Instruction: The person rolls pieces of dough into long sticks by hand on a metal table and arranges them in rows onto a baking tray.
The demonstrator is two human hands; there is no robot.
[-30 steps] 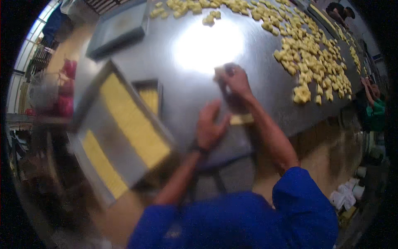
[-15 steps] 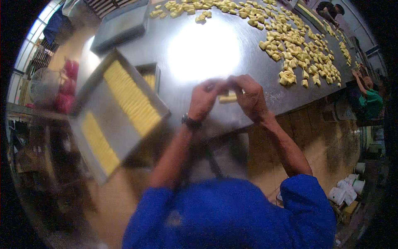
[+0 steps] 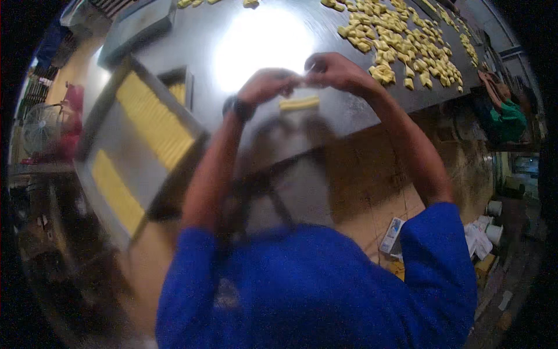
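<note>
My left hand (image 3: 270,85), with a dark watch (image 3: 237,109) on its wrist, and my right hand (image 3: 338,72) meet fingertip to fingertip above the metal table. Both have bent, closed fingers. Between the fingertips is a small pale blur that I cannot make out. Just below them, a short bundle of yellow dough sticks (image 3: 299,104) lies on the metal, touched by neither hand. To the left, a tilted metal tray (image 3: 131,168) holds two rows of yellow dough sticks (image 3: 152,119) packed side by side.
Many loose, folded yellow dough pieces (image 3: 401,43) spread over the far right of the metal table (image 3: 232,23). A smaller tray (image 3: 189,87) and a grey tray (image 3: 136,32) stand left. A fan (image 3: 42,127) is farther left. A person in green (image 3: 508,119) works at the right.
Both hands have moved away from my body and stay together at the fingertips. The dough bundle now shows fully below them. My view has shifted, moving the table and trays within it.
</note>
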